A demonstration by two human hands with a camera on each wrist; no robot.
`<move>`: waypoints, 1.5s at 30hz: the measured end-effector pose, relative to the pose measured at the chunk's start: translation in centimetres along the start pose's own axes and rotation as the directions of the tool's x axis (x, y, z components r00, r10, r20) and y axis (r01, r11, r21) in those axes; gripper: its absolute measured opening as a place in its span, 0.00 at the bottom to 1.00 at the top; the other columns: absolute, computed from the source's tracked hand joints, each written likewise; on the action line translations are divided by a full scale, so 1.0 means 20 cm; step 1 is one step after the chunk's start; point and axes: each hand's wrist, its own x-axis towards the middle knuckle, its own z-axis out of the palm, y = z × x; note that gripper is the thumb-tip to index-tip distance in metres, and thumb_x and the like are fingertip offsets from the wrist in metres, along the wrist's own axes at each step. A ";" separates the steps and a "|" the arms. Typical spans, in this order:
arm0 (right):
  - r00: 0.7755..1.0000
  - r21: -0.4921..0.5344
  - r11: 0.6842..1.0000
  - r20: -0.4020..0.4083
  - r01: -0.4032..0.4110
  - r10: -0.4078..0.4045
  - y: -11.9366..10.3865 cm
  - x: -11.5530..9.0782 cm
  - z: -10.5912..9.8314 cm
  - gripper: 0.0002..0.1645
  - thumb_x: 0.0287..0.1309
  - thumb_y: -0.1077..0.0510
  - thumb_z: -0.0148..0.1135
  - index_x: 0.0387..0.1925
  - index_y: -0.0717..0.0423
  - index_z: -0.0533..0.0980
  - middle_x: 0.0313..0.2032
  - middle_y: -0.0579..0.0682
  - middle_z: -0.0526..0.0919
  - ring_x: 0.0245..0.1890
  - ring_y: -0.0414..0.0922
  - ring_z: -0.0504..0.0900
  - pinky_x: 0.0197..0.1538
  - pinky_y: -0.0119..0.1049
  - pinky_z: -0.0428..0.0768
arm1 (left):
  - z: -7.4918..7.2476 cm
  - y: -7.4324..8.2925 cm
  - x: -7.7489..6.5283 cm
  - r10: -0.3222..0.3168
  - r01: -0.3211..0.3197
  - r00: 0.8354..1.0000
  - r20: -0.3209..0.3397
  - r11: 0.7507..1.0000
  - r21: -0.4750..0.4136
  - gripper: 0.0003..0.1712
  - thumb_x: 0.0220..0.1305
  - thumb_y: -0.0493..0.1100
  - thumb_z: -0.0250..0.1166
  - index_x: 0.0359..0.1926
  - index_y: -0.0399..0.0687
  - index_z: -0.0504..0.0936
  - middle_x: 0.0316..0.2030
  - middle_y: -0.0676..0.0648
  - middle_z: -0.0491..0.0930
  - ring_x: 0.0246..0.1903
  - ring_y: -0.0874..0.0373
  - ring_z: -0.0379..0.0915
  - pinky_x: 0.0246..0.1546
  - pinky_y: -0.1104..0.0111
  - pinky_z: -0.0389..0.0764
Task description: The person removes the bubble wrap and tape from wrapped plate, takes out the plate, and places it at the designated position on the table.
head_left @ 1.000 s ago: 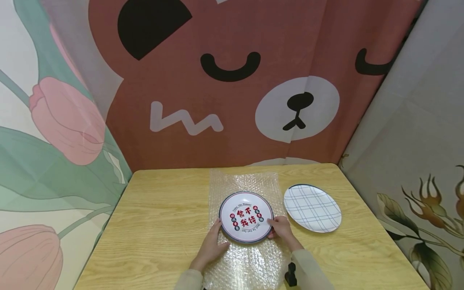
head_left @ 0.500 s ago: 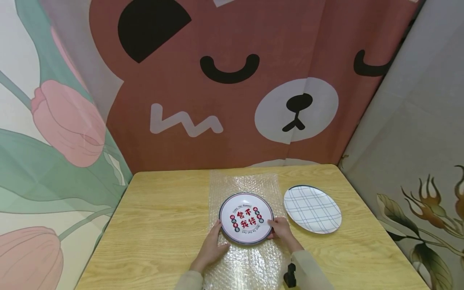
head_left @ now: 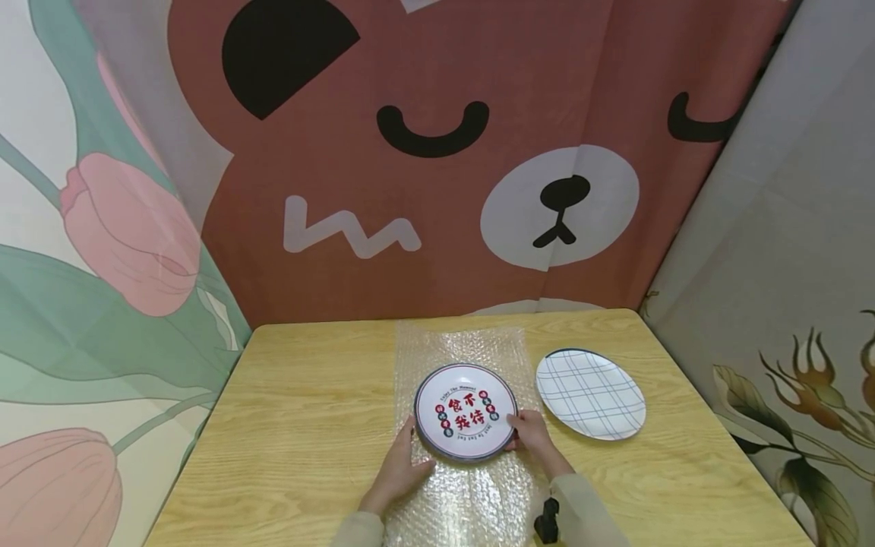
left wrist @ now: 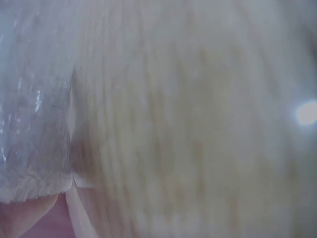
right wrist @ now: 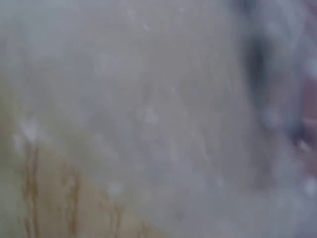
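A round white plate (head_left: 465, 448) with a dark rim and red lettering sits over a sheet of bubble wrap (head_left: 472, 501). My right hand (head_left: 533, 434) pinches its right edge, thumb on top and fingers partly hidden below. At the plate's left edge, my left hand (head_left: 399, 469) touches the rim with extended fingers, its thumb spread apart over the wrap. Bubble wrap (left wrist: 34, 109) covers part of that hand in the left wrist view. The right wrist view is blurred, with pale wrap (right wrist: 148, 114) filling most of it.
An oval white plate (head_left: 591, 393) with blue crossing lines lies to the right of the wrap. Everything stands on a wooden table (head_left: 301, 425). Printed curtains (head_left: 437, 281) hang behind and on both sides. A small black object (head_left: 547, 520) sits by the right sleeve.
The hands and the round plate keep nearly the same place. Only a slight shift of the whole head view shows.
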 end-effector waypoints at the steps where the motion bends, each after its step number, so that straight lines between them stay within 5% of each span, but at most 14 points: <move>1: 1.000 0.017 1.000 0.000 0.002 -0.002 0.00 0.00 0.00 0.11 0.58 0.68 0.48 0.24 0.73 0.69 0.13 0.51 0.72 0.10 0.41 0.72 0.15 0.32 0.77 | 0.00 0.00 0.00 -0.004 0.004 1.000 0.001 1.000 -0.005 0.50 0.47 0.42 0.67 0.66 0.33 0.48 0.63 0.33 0.52 0.60 0.40 0.52 0.60 0.51 0.55; 8: 1.000 0.126 0.992 -0.002 -0.021 0.022 -0.02 0.01 -0.03 0.12 0.60 0.67 0.46 0.32 0.77 0.69 0.15 0.51 0.73 0.13 0.42 0.73 0.17 0.33 0.77 | -0.02 0.01 -0.01 0.001 -0.001 1.000 0.006 1.000 0.004 0.46 0.48 0.43 0.66 0.63 0.30 0.54 0.60 0.31 0.57 0.58 0.37 0.55 0.58 0.48 0.58; 14: 1.000 0.112 0.994 -0.013 -0.015 0.017 -0.04 0.00 -0.06 0.10 0.59 0.67 0.46 0.30 0.76 0.69 0.16 0.51 0.73 0.13 0.41 0.73 0.19 0.34 0.79 | -0.01 0.01 -0.02 0.001 -0.001 1.000 0.012 1.000 -0.002 0.44 0.48 0.43 0.66 0.62 0.31 0.56 0.59 0.32 0.60 0.57 0.37 0.57 0.58 0.48 0.59; 25: 0.999 0.097 0.995 -0.048 0.020 -0.015 -0.10 -0.05 -0.09 0.11 0.59 0.67 0.47 0.29 0.76 0.69 0.14 0.50 0.71 0.11 0.40 0.69 0.16 0.29 0.72 | -0.03 0.00 -0.03 0.165 -0.178 0.980 0.110 0.976 0.123 0.38 0.37 0.39 0.71 0.52 0.27 0.69 0.59 0.31 0.60 0.59 0.35 0.50 0.59 0.47 0.53; 45: 0.987 0.077 0.994 -0.147 0.079 -0.067 -0.16 -0.04 -0.19 0.13 0.58 0.67 0.49 0.19 0.69 0.69 0.12 0.47 0.71 0.10 0.40 0.71 0.15 0.28 0.75 | -0.04 -0.01 -0.03 0.154 -0.175 0.976 0.151 0.975 0.140 0.39 0.39 0.42 0.71 0.53 0.28 0.68 0.60 0.31 0.58 0.60 0.36 0.48 0.60 0.48 0.53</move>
